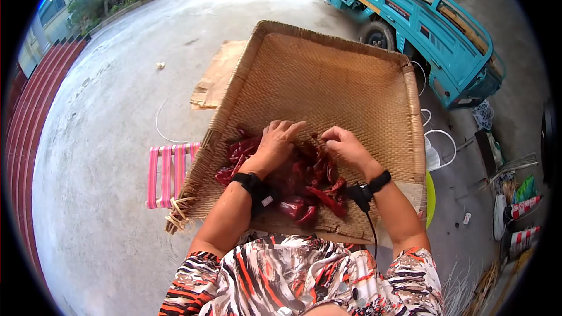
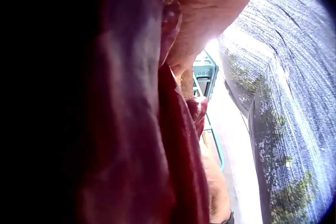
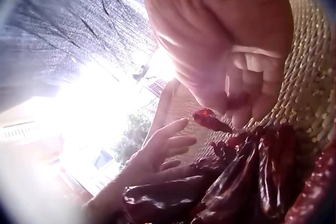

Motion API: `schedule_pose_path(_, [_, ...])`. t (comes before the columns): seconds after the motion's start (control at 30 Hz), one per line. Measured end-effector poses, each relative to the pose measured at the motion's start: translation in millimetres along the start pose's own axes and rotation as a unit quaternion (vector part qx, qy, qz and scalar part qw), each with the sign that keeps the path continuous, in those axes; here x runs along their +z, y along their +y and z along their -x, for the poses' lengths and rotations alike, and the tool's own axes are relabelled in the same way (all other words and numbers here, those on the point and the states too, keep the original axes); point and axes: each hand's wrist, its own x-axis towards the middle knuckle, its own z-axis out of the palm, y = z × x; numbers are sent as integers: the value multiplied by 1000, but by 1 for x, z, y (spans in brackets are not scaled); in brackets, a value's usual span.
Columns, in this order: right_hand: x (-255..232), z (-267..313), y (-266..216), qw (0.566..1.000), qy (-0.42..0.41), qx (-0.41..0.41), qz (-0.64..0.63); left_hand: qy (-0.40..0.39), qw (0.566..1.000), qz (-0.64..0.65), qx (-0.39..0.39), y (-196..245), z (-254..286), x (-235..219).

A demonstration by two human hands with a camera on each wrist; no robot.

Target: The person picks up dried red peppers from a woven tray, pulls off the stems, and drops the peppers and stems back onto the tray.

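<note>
Dried red chili peppers (image 1: 295, 208) lie in a loose pile at the near end of a woven tray (image 1: 333, 82). Over the left side of the pile is my left hand (image 1: 276, 143), its fingers extended and apart in the right wrist view. My right hand (image 1: 349, 151) is bent over the far right of the pile, and its thumb and fingers pinch a small dried chili (image 3: 210, 120). Wrinkled, glossy chilies (image 3: 231, 187) sit just below it. Close to the left wrist camera, large chilies (image 2: 181, 155) fill much of that view.
A pink striped stool (image 1: 172, 169) stands left of the tray, with flat cardboard (image 1: 219, 76) on the ground beyond it. At the far right is a blue cargo tricycle (image 1: 415, 23). A green basin rim (image 1: 430, 199) shows beside the tray's right edge.
</note>
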Motion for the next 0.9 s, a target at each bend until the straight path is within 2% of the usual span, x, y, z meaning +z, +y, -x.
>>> schedule_pose_path(0.03, [-3, 6, -4, 999, -1, 25, -26, 14, 1000, 5, 25, 1, -1, 2])
schedule_pose_path(0.17, [-4, 2, 9, 998, 53, -16, 15, -39, 999, 28, 10, -1, 2, 10])
schedule_pose_path(0.23, [1, -4, 13, 985, 85, -86, 125, -88, 996, 20, -9, 0, 3, 7])
schedule_pose_path(0.3, [9, -8, 11, 950, 95, -152, 254, -75, 997, 31, 1, -4, 4, 11])
schedule_pose_path(0.37, [17, -9, 4, 889, 83, -210, 398, -72, 997, 34, 7, -9, 4, 15])
schedule_pose_path(0.4, [17, -7, -3, 858, 50, -199, 471, -77, 997, 31, 8, -9, 4, 14])
schedule_pose_path(0.53, [17, -8, -3, 852, 64, -215, 473, -105, 994, 23, 9, -2, 2, 8])
schedule_pose_path(0.7, [4, 18, -18, 861, 77, -201, 462, -66, 993, 53, 77, -6, 2, 14])
schedule_pose_path(0.8, [-12, 48, -38, 867, 121, -189, 446, -60, 991, 53, 104, -8, 5, 17])
schedule_pose_path(0.9, [-36, 86, -57, 860, 226, -144, 434, -74, 991, 41, 99, -11, 6, 21])
